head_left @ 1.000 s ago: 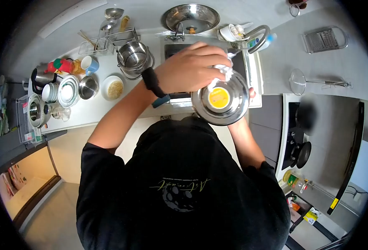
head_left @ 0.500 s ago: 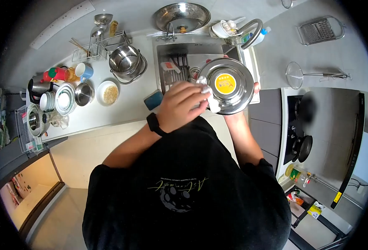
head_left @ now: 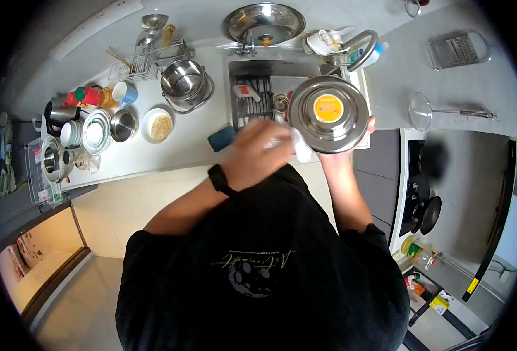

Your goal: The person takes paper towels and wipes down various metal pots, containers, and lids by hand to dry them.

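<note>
Left hand [head_left: 258, 151] grasps one cloth [head_left: 300, 146], right hand [head_left: 338, 158] one round steel piece [head_left: 346, 130]; near the desk's [head_left: 126, 159] front edge, one white bowl [head_left: 148, 123] holds grains [head_left: 162, 126].

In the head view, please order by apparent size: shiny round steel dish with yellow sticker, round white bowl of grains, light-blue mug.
Largest to smallest:
1. Steel dish
2. White bowl
3. Blue mug

Left hand [head_left: 257, 151] blurred by motion
</note>
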